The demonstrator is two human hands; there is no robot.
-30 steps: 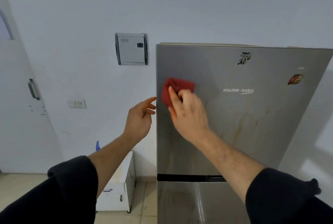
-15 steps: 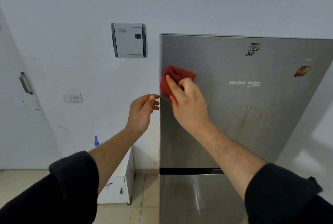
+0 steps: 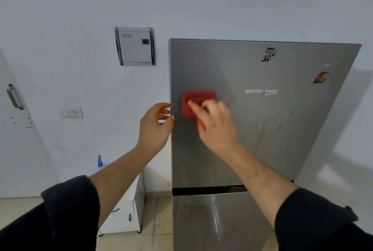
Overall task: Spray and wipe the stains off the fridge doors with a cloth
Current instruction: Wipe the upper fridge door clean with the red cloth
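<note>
Your right hand (image 3: 216, 127) is on the cloth (image 3: 198, 98), pressing it flat against the upper fridge door (image 3: 282, 149). The cloth is red and sits high on the door's left side, near the left edge and level with the logo (image 3: 261, 91). Your fingers cover its lower right part. The grip is motion-blurred, so I can't tell whether the fingers lie flat on the cloth or curl into it.

Your left hand (image 3: 154, 127) is at the left edge of the same door, just left of the cloth. Its grip is loose, fingers half curled with nothing in it. The fingertips and thumb tip reach the door edge, but I can't tell if they clamp it.

Orange-brown stains (image 3: 262, 127) run down the door right of your right hand, below the logo. Fainter streaks show on the lower door (image 3: 201, 220).

The spray bottle (image 3: 99, 162) is well apart from both hands. Only its blue top shows, behind your left forearm, over the white cabinet (image 3: 129, 210) beside the fridge.

A black sticker (image 3: 268, 55) and a red sticker (image 3: 321, 77) are on the upper door. On the wall to the left are a grey box (image 3: 135, 46) and a switch plate (image 3: 72, 112).
</note>
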